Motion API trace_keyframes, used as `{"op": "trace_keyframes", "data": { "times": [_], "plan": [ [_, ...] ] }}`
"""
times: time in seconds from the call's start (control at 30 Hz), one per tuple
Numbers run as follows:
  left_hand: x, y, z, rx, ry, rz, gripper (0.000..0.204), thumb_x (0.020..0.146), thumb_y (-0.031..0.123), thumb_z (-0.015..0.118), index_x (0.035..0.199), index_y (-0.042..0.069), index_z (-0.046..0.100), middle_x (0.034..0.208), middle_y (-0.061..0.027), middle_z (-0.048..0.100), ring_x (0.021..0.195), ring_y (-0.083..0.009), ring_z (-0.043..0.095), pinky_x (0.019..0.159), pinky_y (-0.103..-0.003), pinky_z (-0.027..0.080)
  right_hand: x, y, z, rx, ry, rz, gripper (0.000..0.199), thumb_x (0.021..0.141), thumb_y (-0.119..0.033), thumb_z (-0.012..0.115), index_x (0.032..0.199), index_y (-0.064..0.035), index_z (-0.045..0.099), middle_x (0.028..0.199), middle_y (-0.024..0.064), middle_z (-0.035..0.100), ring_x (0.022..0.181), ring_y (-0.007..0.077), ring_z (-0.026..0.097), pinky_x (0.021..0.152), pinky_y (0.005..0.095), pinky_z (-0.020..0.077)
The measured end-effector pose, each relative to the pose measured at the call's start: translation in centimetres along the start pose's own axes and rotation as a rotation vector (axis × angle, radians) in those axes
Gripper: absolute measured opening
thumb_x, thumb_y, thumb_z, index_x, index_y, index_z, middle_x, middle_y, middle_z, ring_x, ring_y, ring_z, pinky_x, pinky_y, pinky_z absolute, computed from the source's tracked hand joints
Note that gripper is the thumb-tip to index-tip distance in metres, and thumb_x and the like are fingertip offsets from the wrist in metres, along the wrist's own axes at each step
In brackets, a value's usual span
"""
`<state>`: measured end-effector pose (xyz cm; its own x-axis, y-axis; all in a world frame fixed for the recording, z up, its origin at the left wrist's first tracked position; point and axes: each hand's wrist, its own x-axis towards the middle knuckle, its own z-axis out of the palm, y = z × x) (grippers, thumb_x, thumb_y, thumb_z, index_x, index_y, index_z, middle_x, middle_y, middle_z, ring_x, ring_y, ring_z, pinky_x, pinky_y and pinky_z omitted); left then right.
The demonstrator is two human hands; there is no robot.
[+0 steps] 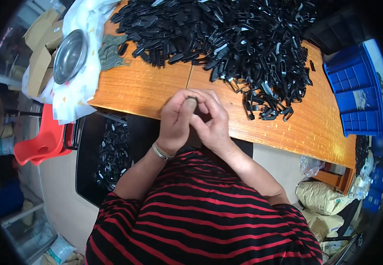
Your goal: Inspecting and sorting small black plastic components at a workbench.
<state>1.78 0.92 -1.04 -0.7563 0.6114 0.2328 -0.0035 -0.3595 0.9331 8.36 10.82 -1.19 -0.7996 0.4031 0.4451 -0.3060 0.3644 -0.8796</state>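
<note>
Just over the table's near edge, my left hand [175, 121] and my right hand [214, 126] meet with fingers curled together. The left thumb presses down near the fingertips, where a tiny dark bit shows; whatever they pinch is mostly hidden. Beyond them lies a big heap of small black plastic clip-like parts [226, 35]. A few loose ones [266, 106] have strayed toward the near edge, right of my hands.
The wooden table [142, 88] bears a metal bowl [70, 56] on white plastic sheeting and a grey-green cloth [112, 52]. At right stands a blue crate [357, 88]. Below left are a black bin [87, 176] of black parts and a red chair [45, 137]. Sacks [322, 198] sit lower right.
</note>
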Motion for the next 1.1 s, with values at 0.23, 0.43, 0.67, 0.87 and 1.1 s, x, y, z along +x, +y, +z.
{"op": "trace_keyframes", "data": {
  "times": [0.23,0.43,0.67,0.87,1.1],
  "plan": [
    [-0.7,1.5,-0.1,0.139,-0.042,-0.032,0.014,0.099,0.017,0.053,0.099,0.004,0.06,0.095,-0.0072,0.065,0.095,-0.0173,0.061,0.085,-0.03,0.047,-0.4,-0.5,-0.6,0.05,-0.081,0.026,0.046,0.085,-0.014,0.074,0.125,0.0013,0.057,0.122,0.0136,0.058,0.114,0.0233,0.056,0.095,0.0321,0.0447],
    [0.1,1.5,-1.6,0.699,-0.084,0.458,0.034,0.093,0.041,0.06,0.101,0.009,0.067,0.119,-0.0103,0.064,0.129,-0.0346,0.046,0.109,-0.046,0.03,-0.7,1.0,-0.4,0.163,-0.148,-0.013,0.034,0.087,-0.009,0.07,0.118,-0.0016,0.061,0.107,0.0083,0.062,0.093,0.0146,0.062,0.076,0.0268,0.0507],
    [-0.2,2.0,-1.9,0.654,-0.131,0.468,0.043,0.095,0.046,0.054,0.099,0.005,0.065,0.11,-0.011,0.067,0.112,-0.0315,0.059,0.098,-0.041,0.042,-1.4,1.4,0.1,0.118,-0.131,-0.034,0.028,0.089,-0.02,0.072,0.109,-0.0022,0.063,0.093,0.0084,0.064,0.078,0.0171,0.064,0.067,0.0281,0.0501],
    [-0.6,2.5,-1.9,0.622,-0.098,0.479,0.039,0.097,0.039,0.053,0.097,0.002,0.063,0.107,-0.0131,0.068,0.106,-0.03,0.061,0.093,-0.038,0.045,-1.5,0.4,0.7,0.049,-0.126,-0.048,0.03,0.09,-0.017,0.07,0.113,-0.0002,0.062,0.097,0.0093,0.065,0.086,0.0152,0.063,0.074,0.0276,0.0494],
    [-0.7,1.8,-5.0,0.063,-0.012,0.106,0.025,0.1,0.02,0.053,0.106,-0.001,0.064,0.106,-0.0097,0.067,0.107,-0.0222,0.06,0.096,-0.034,0.045,1.6,-0.2,0.1,0.52,-0.534,0.538,0.026,0.093,-0.015,0.066,0.113,0.001,0.062,0.093,0.0065,0.067,0.079,0.011,0.064,0.069,0.0227,0.051]
  ]
}}
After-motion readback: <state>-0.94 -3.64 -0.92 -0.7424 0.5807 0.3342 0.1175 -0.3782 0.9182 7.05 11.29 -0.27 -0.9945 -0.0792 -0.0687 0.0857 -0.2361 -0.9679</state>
